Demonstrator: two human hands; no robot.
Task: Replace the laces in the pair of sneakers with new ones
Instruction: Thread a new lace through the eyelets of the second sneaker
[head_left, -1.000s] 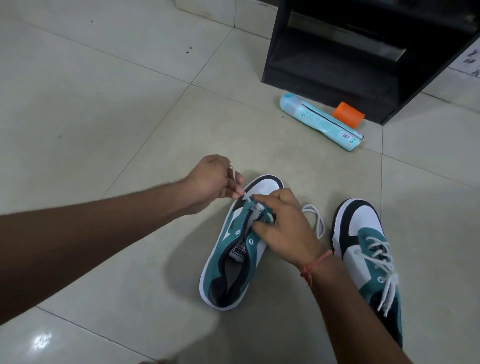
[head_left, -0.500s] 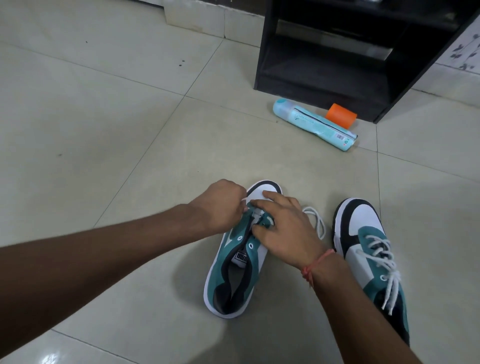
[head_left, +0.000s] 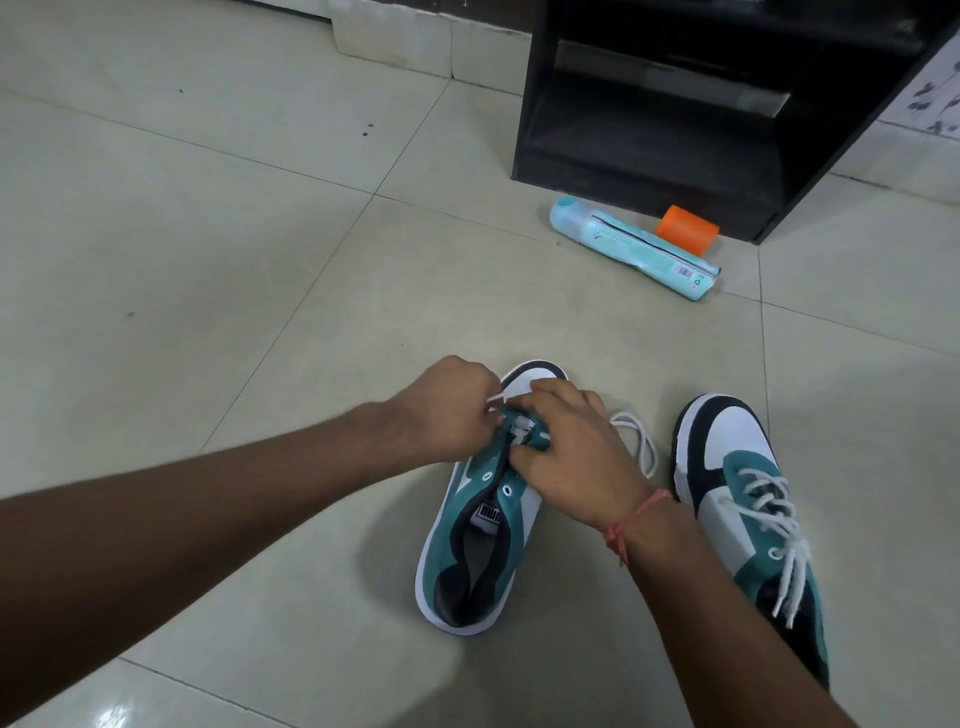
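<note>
Your left hand (head_left: 447, 410) is curled tight, its fingers pinching the end of a white lace (head_left: 636, 441) at the front eyelets of the near sneaker (head_left: 478, 535). Your right hand (head_left: 571, 457) meets it from the other side, fingers bent over the same spot and pressing the teal eyelet flap, thumb tucked beneath. The two hands sit knuckle to knuckle, just behind the sneaker's white toe. A red thread (head_left: 636, 514) circles your right wrist.

Under your hands the sneaker's lower eyelets stand bare, its mouth open toward you. The rest of the lace loops loose on the floor (head_left: 208, 260) just past your right hand, between the two shoes. Beside your right forearm lies the second sneaker (head_left: 743, 499), laced in white, with the ends trailing down its side.

Everything rests on pale glossy floor tiles. Well beyond your hands, a light blue bottle (head_left: 631, 247) lies on its side, with an orange cylinder (head_left: 685, 228) just behind it, both against the foot of a black open-fronted cabinet (head_left: 649, 130). A low tiled skirting runs along the wall left of it.
</note>
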